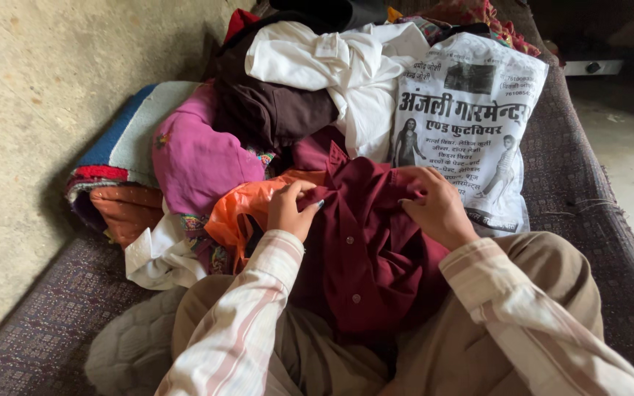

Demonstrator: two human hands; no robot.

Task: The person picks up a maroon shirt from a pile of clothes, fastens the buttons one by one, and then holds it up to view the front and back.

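Both hands, the left hand (pixel 288 210) and right hand (pixel 436 207), pinch the maroon shirt (pixel 365 253) near its collar, with a printed white bag (pixel 471 125) just beyond the right one.

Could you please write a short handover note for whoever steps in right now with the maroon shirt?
Left hand: fingers pinching the maroon shirt near its collar.
Right hand: gripping the shirt's other shoulder edge.
The shirt lies buttoned side up across the lap, still rumpled, not folded.
Behind it: an orange plastic bag, a pink garment, a brown garment, a white shirt and a printed white bag, all heaped on the patterned cot cover.
Done: shirt pulled onto the lap. Left: the heap remains unsorted.
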